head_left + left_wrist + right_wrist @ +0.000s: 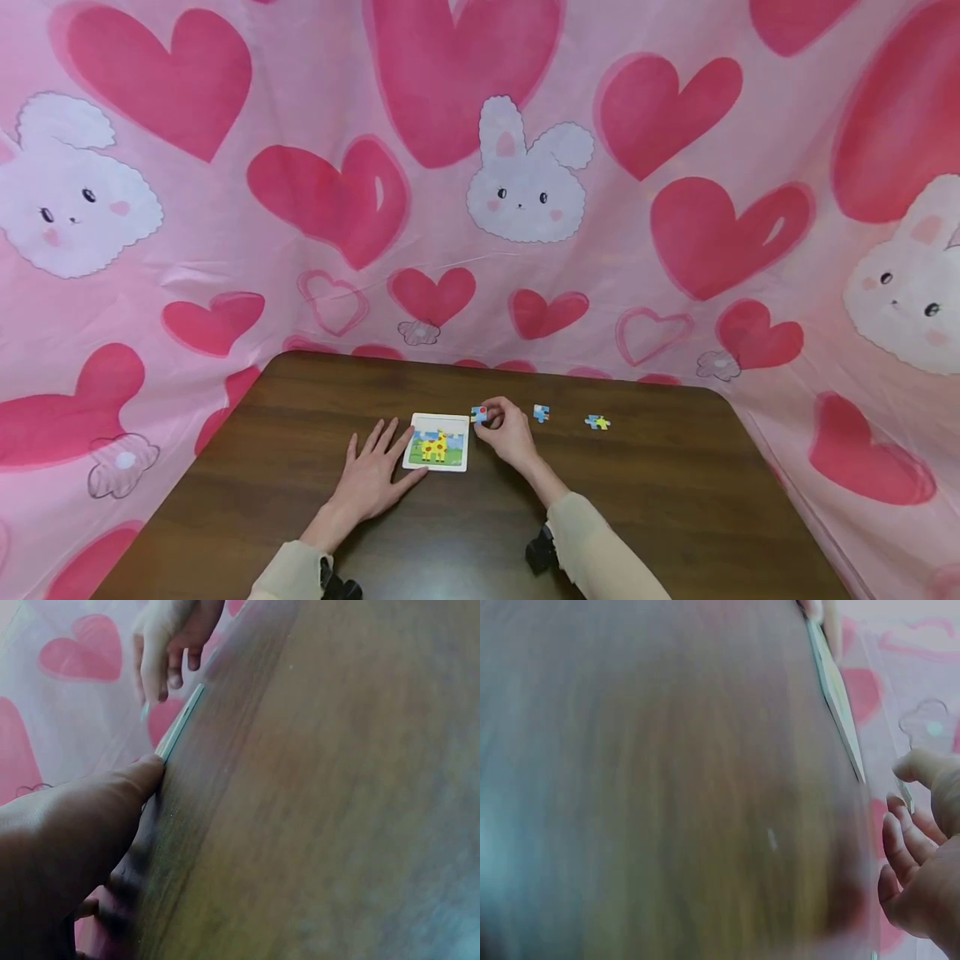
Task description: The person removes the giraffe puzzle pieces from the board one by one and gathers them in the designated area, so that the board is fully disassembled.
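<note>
A square puzzle board [437, 467] with a white frame lies on the brown table, showing a yellow giraffe on green grass in its lower part. The left hand [369, 481] spreads its fingers on the table at the board's left side, thumb and index fingertip at its edge. Just past the board's upper right corner, the right hand [510, 435] pinches a blue puzzle piece [478, 414] with a red spot between thumb and index finger. In the right wrist view that piece [906, 796] shows edge-on, off the table.
To the right of the right hand lie two loose pieces on the table [675, 500]: a blue and white piece [541, 413] and a blue and yellow piece [597, 422]. Behind the table hangs a pink cloth [450, 233] with hearts and rabbits.
</note>
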`<state>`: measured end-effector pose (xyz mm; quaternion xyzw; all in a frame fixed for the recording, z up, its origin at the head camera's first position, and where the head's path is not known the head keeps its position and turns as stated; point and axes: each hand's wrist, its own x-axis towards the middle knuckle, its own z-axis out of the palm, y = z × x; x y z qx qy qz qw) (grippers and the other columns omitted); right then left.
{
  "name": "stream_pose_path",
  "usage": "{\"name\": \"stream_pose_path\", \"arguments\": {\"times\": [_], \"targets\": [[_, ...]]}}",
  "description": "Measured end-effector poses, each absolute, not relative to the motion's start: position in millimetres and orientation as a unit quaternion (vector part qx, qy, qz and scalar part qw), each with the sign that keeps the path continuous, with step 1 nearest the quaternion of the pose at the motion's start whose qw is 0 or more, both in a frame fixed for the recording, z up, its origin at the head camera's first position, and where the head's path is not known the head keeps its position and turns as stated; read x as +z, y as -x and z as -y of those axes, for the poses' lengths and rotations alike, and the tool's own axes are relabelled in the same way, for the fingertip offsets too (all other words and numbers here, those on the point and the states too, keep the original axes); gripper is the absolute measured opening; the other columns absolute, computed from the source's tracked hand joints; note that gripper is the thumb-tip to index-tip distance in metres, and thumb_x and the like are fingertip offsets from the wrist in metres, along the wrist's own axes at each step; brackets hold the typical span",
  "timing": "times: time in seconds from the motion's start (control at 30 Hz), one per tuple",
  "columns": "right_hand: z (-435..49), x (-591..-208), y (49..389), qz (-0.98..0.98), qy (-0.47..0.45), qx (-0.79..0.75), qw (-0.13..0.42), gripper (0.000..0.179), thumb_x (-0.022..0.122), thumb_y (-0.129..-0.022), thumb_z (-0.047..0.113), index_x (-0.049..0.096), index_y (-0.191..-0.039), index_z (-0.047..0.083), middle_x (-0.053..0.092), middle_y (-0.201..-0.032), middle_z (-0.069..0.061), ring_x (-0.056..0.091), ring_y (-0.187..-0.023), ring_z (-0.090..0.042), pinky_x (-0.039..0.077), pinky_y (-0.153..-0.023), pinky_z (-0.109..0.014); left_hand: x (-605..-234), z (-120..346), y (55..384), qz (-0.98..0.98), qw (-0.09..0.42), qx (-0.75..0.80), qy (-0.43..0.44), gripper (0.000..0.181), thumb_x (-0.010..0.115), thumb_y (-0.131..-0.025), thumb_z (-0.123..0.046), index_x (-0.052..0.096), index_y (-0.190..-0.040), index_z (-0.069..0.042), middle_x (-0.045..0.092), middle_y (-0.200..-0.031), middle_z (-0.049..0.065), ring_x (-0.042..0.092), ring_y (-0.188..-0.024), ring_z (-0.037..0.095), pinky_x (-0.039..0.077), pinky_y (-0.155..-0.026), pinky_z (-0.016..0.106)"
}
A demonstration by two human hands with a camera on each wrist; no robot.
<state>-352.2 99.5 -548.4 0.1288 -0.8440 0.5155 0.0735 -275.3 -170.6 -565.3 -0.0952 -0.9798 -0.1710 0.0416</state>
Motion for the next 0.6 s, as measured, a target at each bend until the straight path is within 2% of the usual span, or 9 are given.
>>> {"name": "stream_pose_path", "arguments": {"times": [0.1, 0.37, 0.53, 0.6], "targets": [[-113.7, -547.6, 352.9, 0.833, -0.124, 0.535, 0.064, 0.035, 0.086, -0.086, 0.001, 0.069, -0.117, -0.004, 0.072, -0.091, -0.018, 0.056, -0.074, -0.004, 0.047, -0.069, -0.017, -565.0, 170.9, 275.4, 0.98, 0.044, -0.169, 0.096, 0.087, 0.065, -0.099, -0.071, 0.049, -0.167, -0.02, 0.042, -0.175, 0.021, 0.034, -0.166, 0.045, 0.019, -0.127, 0.083], [-154.7, -546.0, 349.3, 0.81, -0.115, 0.572, 0.049, 0.037, 0.082, -0.086, -0.008, 0.061, -0.117, -0.008, 0.071, -0.076, -0.013, 0.056, -0.068, -0.004, 0.046, -0.066, -0.016, -563.0, 171.0, 274.5, 0.979, 0.041, -0.171, 0.099, 0.087, 0.064, -0.099, -0.072, 0.049, -0.167, -0.019, 0.043, -0.175, 0.022, 0.034, -0.166, 0.046, 0.019, -0.126, 0.084], [-179.6, -542.9, 346.7, 0.813, -0.103, 0.571, 0.046, 0.041, 0.081, -0.087, -0.012, 0.059, -0.121, -0.01, 0.069, -0.076, -0.016, 0.054, -0.068, -0.003, 0.045, -0.066, -0.016, -562.4, 171.5, 274.5, 0.98, 0.039, -0.17, 0.096, 0.088, 0.064, -0.099, -0.072, 0.048, -0.168, -0.019, 0.043, -0.175, 0.021, 0.034, -0.166, 0.046, 0.019, -0.127, 0.084], [-192.3, -541.0, 344.6, 0.815, -0.098, 0.571, 0.037, 0.041, 0.08, -0.088, -0.012, 0.058, -0.122, -0.009, 0.068, -0.076, -0.013, 0.054, -0.068, -0.004, 0.045, -0.067, -0.016, -562.1, 171.2, 274.7, 0.98, 0.037, -0.168, 0.096, 0.088, 0.064, -0.099, -0.072, 0.048, -0.168, -0.02, 0.043, -0.175, 0.021, 0.034, -0.166, 0.046, 0.019, -0.127, 0.084]]}}
